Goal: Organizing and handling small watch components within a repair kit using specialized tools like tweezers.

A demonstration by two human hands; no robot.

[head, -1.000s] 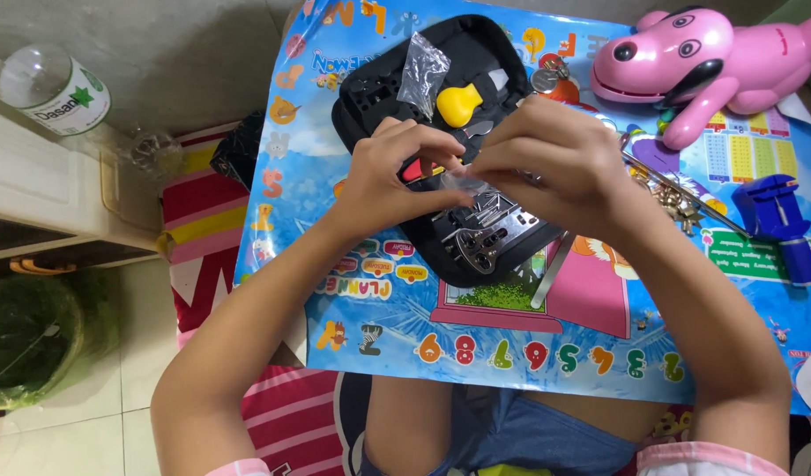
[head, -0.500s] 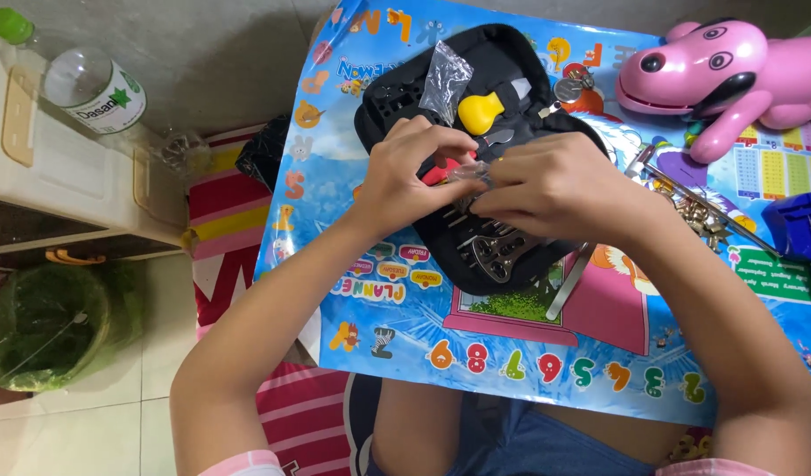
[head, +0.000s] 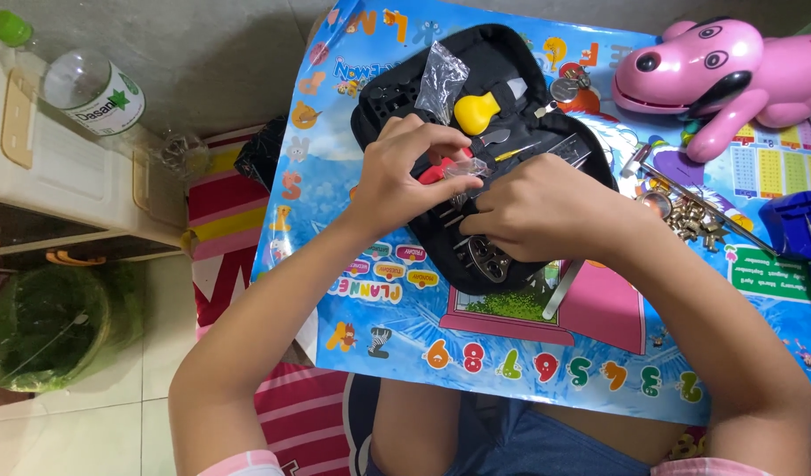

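An open black tool case (head: 502,62) lies on a colourful printed table mat (head: 397,308). Inside it are a yellow bulb-shaped tool (head: 477,112), a clear plastic bag (head: 442,78) and several small metal tools. My left hand (head: 405,172) and my right hand (head: 538,207) meet over the middle of the case. Between their fingertips they pinch a small clear plastic packet (head: 465,167), beside a red-handled tool (head: 442,169) under my left fingers. What the packet holds is too small to tell.
A pink toy dog (head: 732,75) stands at the back right. Small brass parts (head: 692,220) and a blue tool (head: 802,229) lie on the mat's right. At left are a white cabinet (head: 62,185), a plastic bottle (head: 93,92) and a green bag (head: 44,326).
The view has shifted, so everything sits further right and lower in frame. Both hands stay together over the case, working the small clear packet.
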